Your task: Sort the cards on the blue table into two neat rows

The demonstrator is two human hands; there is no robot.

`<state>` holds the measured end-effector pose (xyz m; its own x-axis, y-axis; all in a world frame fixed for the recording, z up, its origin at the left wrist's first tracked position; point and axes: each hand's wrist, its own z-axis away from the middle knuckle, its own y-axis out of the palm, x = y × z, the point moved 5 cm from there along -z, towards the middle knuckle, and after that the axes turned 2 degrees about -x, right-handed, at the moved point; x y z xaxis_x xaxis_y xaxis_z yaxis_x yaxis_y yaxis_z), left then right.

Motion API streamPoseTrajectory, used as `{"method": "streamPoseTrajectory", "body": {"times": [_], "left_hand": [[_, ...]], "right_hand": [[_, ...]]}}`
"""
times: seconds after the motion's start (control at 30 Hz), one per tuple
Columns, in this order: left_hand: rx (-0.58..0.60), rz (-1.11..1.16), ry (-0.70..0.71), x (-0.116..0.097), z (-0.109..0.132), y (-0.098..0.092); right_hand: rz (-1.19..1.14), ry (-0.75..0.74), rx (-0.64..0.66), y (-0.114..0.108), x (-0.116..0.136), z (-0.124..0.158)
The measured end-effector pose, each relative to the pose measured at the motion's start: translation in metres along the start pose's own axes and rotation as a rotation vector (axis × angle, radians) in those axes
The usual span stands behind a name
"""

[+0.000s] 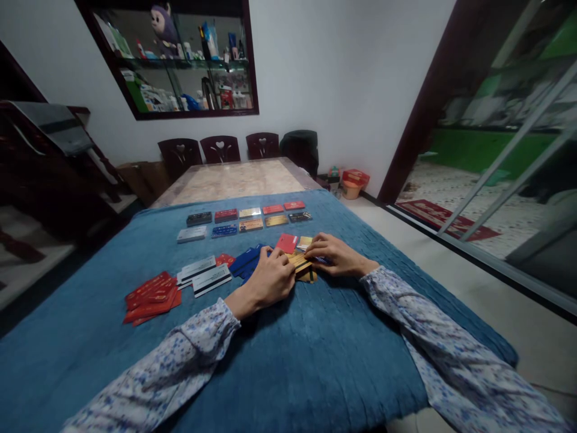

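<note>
Between my two hands is a gold card (pixel 299 262), with more gold cards under it. My left hand (pixel 274 275) is closed at its left edge, fingers bent. My right hand (pixel 332 255) closes on its right side, thumb and fingers curled together. Just beyond lie a red card (pixel 286 243) and a pale yellow card (pixel 305 242). Blue cards (pixel 246 262) fan out left of my left hand, partly hidden by it. Farther left are white cards (pixel 211 279) with black stripes and a spread of red cards (pixel 152 299).
Two rows of stacked cards stand farther back, among them a white stack (pixel 192 234) and a dark stack (pixel 199 218). A blue cloth (pixel 279 355) covers the near table; bare marble tabletop (pixel 234 178) shows behind. Chairs (pixel 219 148) line the far end.
</note>
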<state>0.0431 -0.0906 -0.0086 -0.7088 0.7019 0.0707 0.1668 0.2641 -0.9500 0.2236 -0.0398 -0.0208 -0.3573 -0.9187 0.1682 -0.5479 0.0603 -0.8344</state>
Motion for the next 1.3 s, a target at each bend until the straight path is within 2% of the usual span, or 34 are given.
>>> {"method": "streamPoseTrajectory", "body": {"times": [0.2, 0.47, 0.7, 0.97, 1.3], "left_hand": [[-0.055, -0.008, 0.010, 0.007, -0.002, -0.006], [-0.141, 0.019, -0.010, 0.019, -0.004, -0.003], [-0.182, 0.116, -0.094, 0.031, -0.004, -0.002], [-0.203, 0.162, -0.146, 0.036, -0.002, -0.001], [-0.215, 0.165, -0.150, 0.038, -0.001, 0.004]], "right_hand": [[0.042, 0.008, -0.083, 0.000, -0.006, 0.001], [0.084, 0.072, -0.152, 0.006, -0.012, 0.001], [0.091, 0.115, -0.237, 0.009, -0.015, 0.000], [0.120, 0.222, -0.227, 0.009, -0.010, -0.001], [0.201, 0.245, -0.200, 0.017, -0.010, 0.000]]}}
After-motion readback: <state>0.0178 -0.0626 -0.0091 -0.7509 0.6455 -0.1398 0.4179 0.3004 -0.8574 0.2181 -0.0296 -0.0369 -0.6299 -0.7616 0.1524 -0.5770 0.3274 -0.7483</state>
